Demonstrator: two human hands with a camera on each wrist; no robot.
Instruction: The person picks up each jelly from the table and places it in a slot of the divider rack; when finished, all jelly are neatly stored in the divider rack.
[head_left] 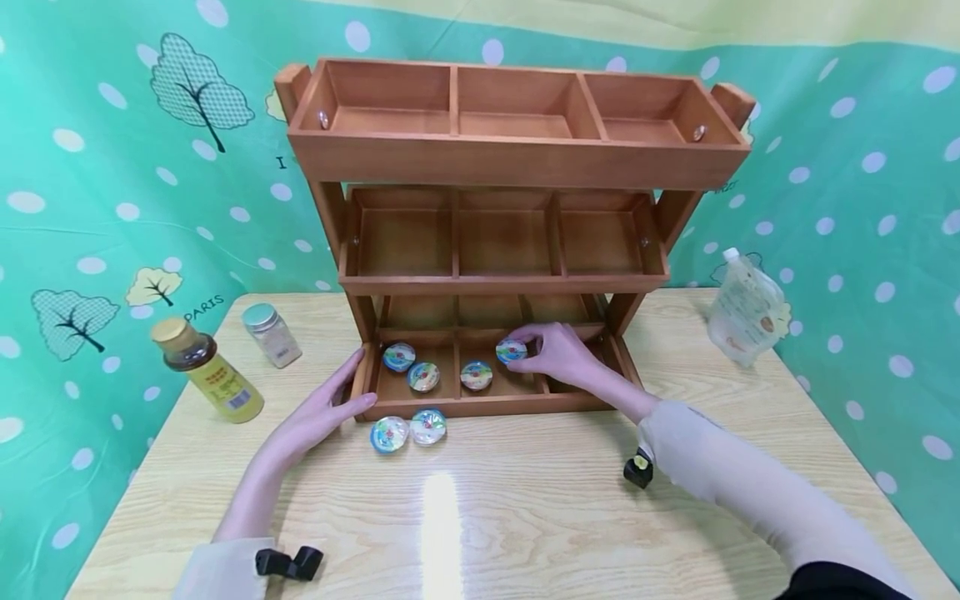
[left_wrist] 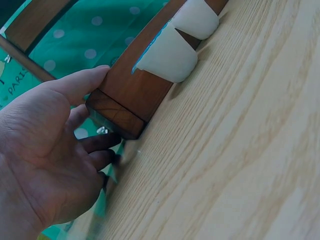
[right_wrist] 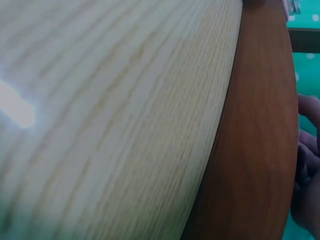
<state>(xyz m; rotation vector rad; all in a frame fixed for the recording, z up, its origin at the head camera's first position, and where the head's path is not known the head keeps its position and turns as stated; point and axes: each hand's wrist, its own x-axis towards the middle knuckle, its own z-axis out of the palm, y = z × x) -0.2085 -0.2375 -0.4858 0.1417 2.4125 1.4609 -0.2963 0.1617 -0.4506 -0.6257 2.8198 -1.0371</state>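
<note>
A brown wooden three-tier rack point(head_left: 517, 162) stands on the table. My left hand point(head_left: 318, 417) holds its bottom tier at the left front corner, thumb on the front board point(left_wrist: 135, 85) and fingers along the side. My right hand point(head_left: 558, 357) pinches a small cup with a printed lid point(head_left: 511, 350) in the bottom tier's middle compartment. A similar cup point(head_left: 476, 375) sits in that compartment, and two more point(head_left: 399, 357) are in the left one. Two cups point(head_left: 389, 435) lie against the front board on the table. In the right wrist view the board partly hides my right hand point(right_wrist: 307, 160).
To the left, a yellow-labelled bottle point(head_left: 225, 387) and a jar with a teal lid point(head_left: 272, 335) lie on the table. A clear spouted pouch point(head_left: 746, 312) stands at the right. Green dotted cloth point(head_left: 112, 217) hangs behind. The upper tiers overhang the bottom one.
</note>
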